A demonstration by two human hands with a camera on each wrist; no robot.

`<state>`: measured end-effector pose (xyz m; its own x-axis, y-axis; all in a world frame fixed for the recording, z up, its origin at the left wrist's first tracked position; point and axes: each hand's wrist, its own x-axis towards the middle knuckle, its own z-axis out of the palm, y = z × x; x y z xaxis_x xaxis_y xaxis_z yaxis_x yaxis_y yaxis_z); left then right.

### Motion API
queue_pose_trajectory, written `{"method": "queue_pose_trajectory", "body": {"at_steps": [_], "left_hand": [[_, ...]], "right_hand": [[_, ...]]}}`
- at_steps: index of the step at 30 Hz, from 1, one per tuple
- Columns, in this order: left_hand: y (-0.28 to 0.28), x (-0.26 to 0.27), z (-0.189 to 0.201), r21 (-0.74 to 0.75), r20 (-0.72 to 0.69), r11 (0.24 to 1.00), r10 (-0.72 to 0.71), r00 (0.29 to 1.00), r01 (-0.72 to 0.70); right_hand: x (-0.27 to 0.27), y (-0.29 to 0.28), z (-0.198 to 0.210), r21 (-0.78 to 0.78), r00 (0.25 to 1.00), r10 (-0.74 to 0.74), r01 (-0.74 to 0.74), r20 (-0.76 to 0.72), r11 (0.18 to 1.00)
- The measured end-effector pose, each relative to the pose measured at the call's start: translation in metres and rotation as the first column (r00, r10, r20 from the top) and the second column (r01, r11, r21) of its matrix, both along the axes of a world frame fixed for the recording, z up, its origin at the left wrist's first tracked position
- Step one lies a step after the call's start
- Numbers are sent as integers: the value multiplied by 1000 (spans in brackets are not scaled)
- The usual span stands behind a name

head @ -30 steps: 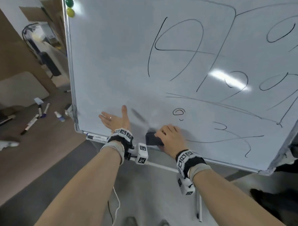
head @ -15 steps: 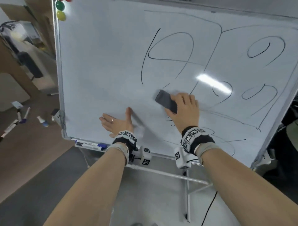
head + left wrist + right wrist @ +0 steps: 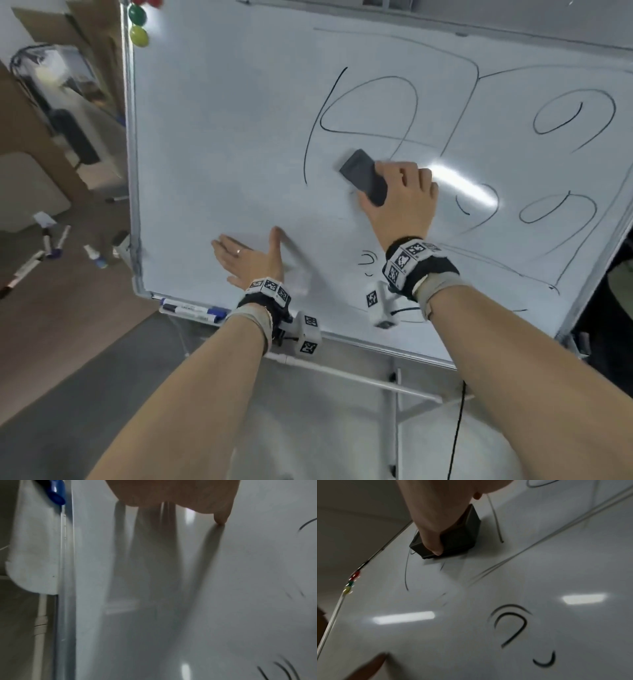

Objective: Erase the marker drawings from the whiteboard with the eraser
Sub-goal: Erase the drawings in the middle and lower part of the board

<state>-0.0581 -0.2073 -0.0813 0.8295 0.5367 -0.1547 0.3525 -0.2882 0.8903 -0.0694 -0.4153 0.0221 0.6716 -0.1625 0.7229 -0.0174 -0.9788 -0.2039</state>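
My right grip (image 3: 399,197) clamps eraser (image 3: 363,176), pressed on board (image 3: 222,137) over drawings (image 3: 370,109). My left grip (image 3: 251,260) flat, fingers straight, on board.

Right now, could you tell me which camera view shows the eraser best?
The head view: the dark eraser shows whole against the whiteboard, its lower end gripped by the right hand. The right wrist view shows the eraser close up, flat on the board, but fingers cover part of it. The left wrist view does not show it.
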Motion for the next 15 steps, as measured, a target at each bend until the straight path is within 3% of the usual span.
{"method": "queue_pose_trajectory", "body": {"at_steps": [3,5,7,9,11,13,15], "left_hand": [[-2,3,0,17,7,999,31,999,-31],[-7,4,-2,-2,7,997,71,997,-71],[-11,4,-3,-33,-9,996,85,996,-85],[-16,4,-3,-36,-16,996,81,997,-81],[-20,2,-1,-28,-9,997,68,998,-69],[-24,2,-1,-25,-2,998,56,998,-56],[-28,2,-2,-25,-7,998,57,998,-57]], "right_hand": [[-11,10,-31,-75,973,209,-216,-95,974],[-31,12,-72,-210,884,365,-431,-291,877],[-44,7,-97,-252,831,387,-505,-399,825],[-36,0,-86,-180,878,331,-408,-345,895],[-20,-9,-58,-74,959,213,-230,-189,970],[-6,-26,-30,33,994,92,-90,-52,995],[-3,-35,-22,78,998,63,-62,-2,995]]}}
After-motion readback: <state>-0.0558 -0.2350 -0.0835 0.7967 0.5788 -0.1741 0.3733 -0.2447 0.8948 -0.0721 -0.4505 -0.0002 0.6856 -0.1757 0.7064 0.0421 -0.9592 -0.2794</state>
